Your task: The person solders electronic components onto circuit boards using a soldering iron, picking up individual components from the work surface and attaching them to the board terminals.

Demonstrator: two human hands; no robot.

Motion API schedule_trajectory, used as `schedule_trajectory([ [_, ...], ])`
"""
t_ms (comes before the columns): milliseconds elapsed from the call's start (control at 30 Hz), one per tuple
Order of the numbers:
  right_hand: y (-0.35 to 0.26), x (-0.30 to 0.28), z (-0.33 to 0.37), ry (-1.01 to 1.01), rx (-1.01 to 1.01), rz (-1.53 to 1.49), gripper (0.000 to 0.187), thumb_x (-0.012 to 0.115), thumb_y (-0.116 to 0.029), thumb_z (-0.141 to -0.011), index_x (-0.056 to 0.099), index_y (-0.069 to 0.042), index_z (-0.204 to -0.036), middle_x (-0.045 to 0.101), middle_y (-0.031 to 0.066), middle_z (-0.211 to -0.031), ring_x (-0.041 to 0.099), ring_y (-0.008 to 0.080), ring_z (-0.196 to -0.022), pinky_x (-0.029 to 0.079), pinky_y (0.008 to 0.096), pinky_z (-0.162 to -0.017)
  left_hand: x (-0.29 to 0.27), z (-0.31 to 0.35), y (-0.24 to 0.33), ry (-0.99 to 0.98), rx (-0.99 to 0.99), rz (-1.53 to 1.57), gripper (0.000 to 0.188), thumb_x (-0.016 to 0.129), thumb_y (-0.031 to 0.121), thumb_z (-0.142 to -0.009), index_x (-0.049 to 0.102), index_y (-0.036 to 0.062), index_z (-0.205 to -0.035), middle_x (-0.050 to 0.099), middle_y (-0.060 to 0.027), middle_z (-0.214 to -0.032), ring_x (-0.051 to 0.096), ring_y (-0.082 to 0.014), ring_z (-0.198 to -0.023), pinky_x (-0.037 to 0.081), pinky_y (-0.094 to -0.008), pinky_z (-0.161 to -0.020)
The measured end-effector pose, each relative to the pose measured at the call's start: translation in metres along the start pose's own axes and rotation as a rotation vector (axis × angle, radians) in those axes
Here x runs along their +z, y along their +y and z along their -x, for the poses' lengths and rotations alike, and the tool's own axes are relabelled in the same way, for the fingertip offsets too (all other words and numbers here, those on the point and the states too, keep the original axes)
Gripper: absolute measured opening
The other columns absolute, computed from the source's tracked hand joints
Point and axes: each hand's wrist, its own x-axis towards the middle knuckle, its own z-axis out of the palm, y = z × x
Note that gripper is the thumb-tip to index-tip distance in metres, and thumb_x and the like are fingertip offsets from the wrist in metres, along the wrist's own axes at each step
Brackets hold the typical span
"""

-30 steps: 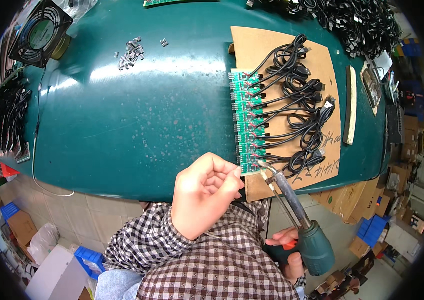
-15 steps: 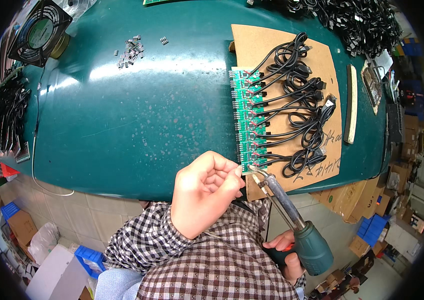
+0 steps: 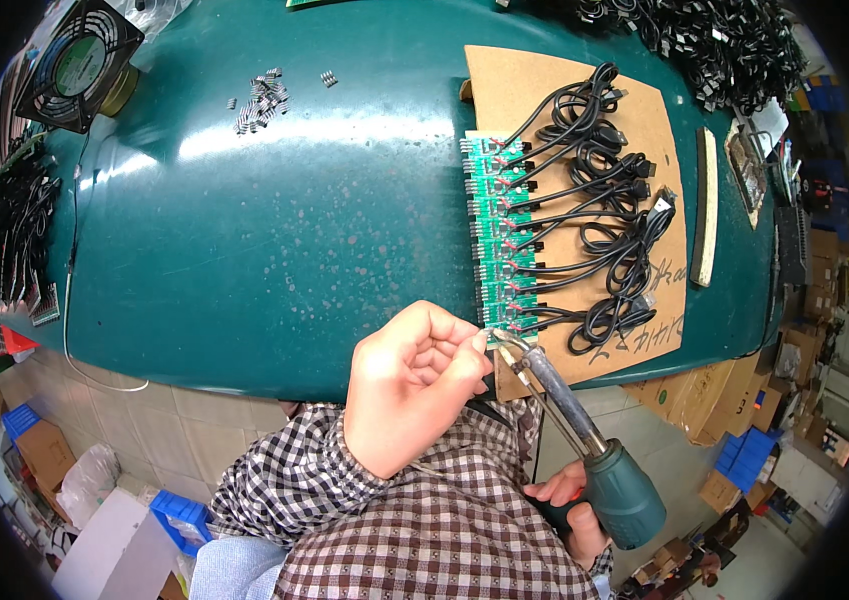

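My right hand (image 3: 578,505) is wrapped round the handle of a green soldering gun (image 3: 623,495), whose metal barrel slants up to the left. A thin feed tube runs beside the barrel. The bent tip rests at the near end of a row of small green circuit boards (image 3: 501,240). At that same corner my left hand (image 3: 415,385) is pinched closed by the tip; what its fingertips hold is too small to make out. Short pin headers line the boards' left edge, and coiled black USB cables (image 3: 610,235) run off their right side.
Boards and cables lie on a brown cardboard sheet (image 3: 660,330) on the green table (image 3: 345,250). Loose pin headers (image 3: 265,103) are scattered farther back. A black fan (image 3: 82,65) stands far left, a cable heap (image 3: 705,45) far right, and a pale strip (image 3: 705,205) beside the cardboard.
The soldering gun's tip has shifted slightly left along the nearest board, towards my left fingertips. The boards and cardboard have moved very slightly. My left hand stays nearly still.
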Motion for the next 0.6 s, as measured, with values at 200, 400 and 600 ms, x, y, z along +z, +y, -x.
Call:
schedule_trajectory([
  [200, -0.001, -0.0021, 0.0021, -0.013, 0.004, 0.032, 0.051, 0.061, -0.037, -0.078, 0.043, 0.006, -0.098, 0.048, 0.0095, -0.069, 0.054, 0.0228, -0.069, 0.052, 0.0468, -0.071, 0.0004, 0.0003, -0.0002, 0.008, 0.002, 0.006, 0.007, 0.054, 0.003, -0.084, 0.05, -0.0028, -0.086, 0.061, -0.0099, -0.074, 0.06, -0.0109, -0.061, 0.05, -0.0206, -0.054],
  [400, 0.0022, -0.0068, 0.0055, -0.028, -0.008, 0.033, 0.049, 0.059, -0.035, -0.081, 0.043, 0.006, -0.101, 0.049, 0.0093, -0.07, 0.055, 0.0229, -0.069, 0.052, 0.0477, -0.071, 0.0015, -0.0001, 0.0002, 0.009, 0.012, 0.013, 0.007, 0.054, 0.002, -0.084, 0.05, -0.0029, -0.085, 0.061, -0.0101, -0.074, 0.06, -0.011, -0.062, 0.05, -0.0206, -0.054],
  [600, 0.0035, -0.008, 0.0082, -0.026, 0.019, 0.028, 0.049, 0.059, -0.034, -0.08, 0.043, 0.007, -0.101, 0.05, 0.0101, -0.072, 0.055, 0.0229, -0.069, 0.052, 0.0471, -0.07, 0.0008, 0.0, -0.0002, 0.015, 0.014, 0.008, 0.007, 0.054, 0.003, -0.083, 0.05, -0.0029, -0.085, 0.061, -0.01, -0.073, 0.06, -0.0108, -0.061, 0.05, -0.0203, -0.054],
])
